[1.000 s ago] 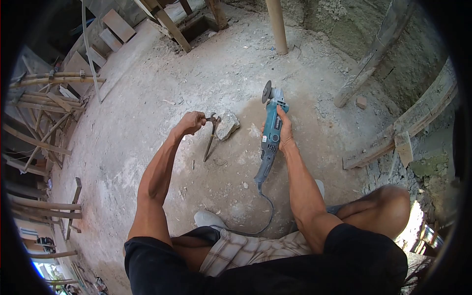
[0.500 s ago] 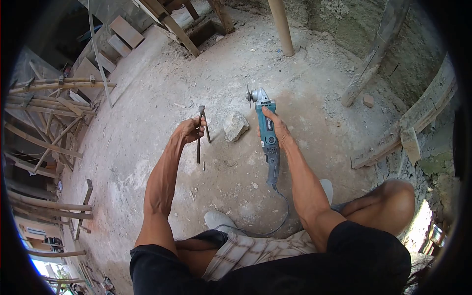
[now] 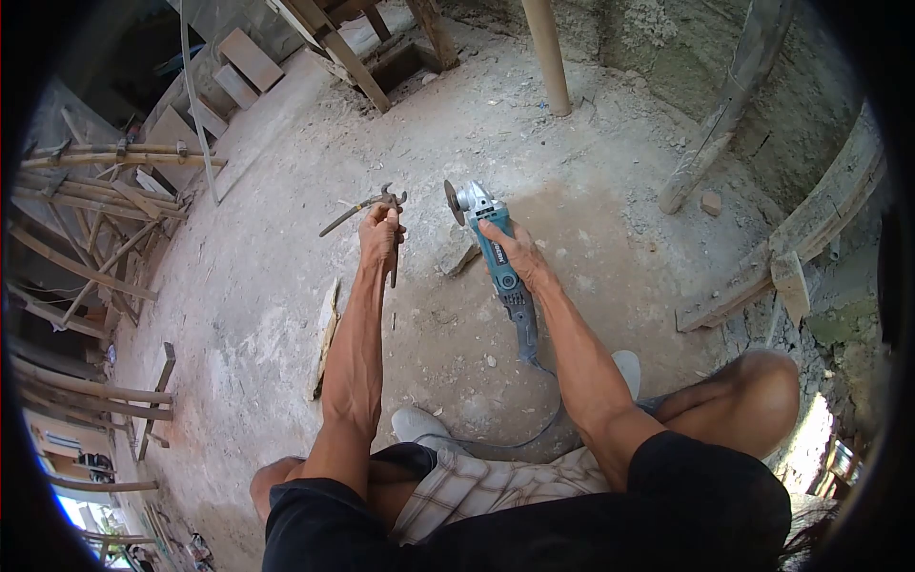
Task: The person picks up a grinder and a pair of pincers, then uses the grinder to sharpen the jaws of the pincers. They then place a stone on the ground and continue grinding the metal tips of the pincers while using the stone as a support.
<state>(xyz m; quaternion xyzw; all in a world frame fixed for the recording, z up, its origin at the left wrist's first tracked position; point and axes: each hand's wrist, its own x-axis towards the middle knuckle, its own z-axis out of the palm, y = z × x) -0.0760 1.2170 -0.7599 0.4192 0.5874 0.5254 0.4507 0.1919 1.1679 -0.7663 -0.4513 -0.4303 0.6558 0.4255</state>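
Note:
My left hand (image 3: pixel 381 236) is closed around a pair of pincers (image 3: pixel 345 220). Their jaws are parted, with one handle jutting left and the other pointing down toward me. My right hand (image 3: pixel 516 255) grips the teal and grey body of an angle grinder (image 3: pixel 508 283), thumb on top near the metal head. A thin disc (image 3: pixel 454 202) on the grinder's head faces the pincers, a short gap away. Between the two tools a pale rock (image 3: pixel 457 252) lies on the floor, partly hidden by the grinder. The power cord (image 3: pixel 534 441) runs from the grinder's tail toward my feet.
A splintered wood piece (image 3: pixel 326 336) lies beside my left forearm. Bamboo poles and frames (image 3: pixel 105 191) are stacked at left. Wooden posts (image 3: pixel 548 67) and a heavy beam (image 3: pixel 734 291) stand right and ahead. The dusty concrete floor (image 3: pixel 257 257) has scattered chips.
The pincers' handles have spread apart and the tool has turned, one handle now swinging left. The grinder has tilted and moved left, nearer the pincers, covering part of the rock.

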